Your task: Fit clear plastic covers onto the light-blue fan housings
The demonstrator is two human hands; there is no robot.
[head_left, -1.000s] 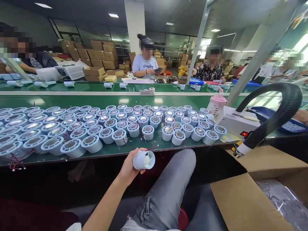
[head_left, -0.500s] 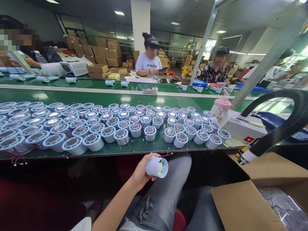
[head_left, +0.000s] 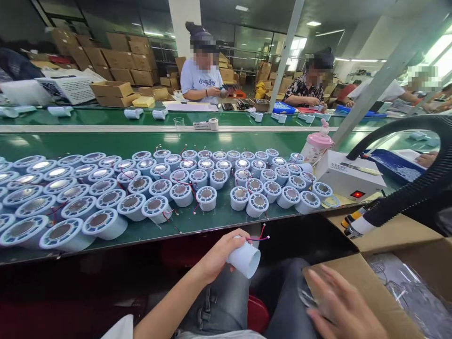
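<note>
My left hand (head_left: pixel 226 252) is wrapped round a light blue fan housing (head_left: pixel 245 259), a short cylinder held over my lap. Its open end points right and down, and thin red and blue wires stick out at the top. At the lower right, my right hand (head_left: pixel 341 301) is blurred, by the flap of the cardboard box (head_left: pixel 335 261). Between its thumb and fingers shows a clear, curved plastic piece (head_left: pixel 306 293), smeared by motion. Many matching blue housings (head_left: pixel 206 197) stand in rows on the green bench (head_left: pixel 212 226), round grilled ends up, some with loose wires.
A grey-white machine (head_left: pixel 348 176) with a red lit switch and black hose (head_left: pixel 413 179) stands at the right. Clear plastic parts (head_left: pixel 402 287) lie in the box. A pink-lidded cup (head_left: pixel 318 143) stands behind the housings. Co-workers sit across the bench.
My right hand has come into view at the lower right with a clear piece. My left hand has shifted right, turning the housing so its inner fan blades no longer show. The view has swung.
</note>
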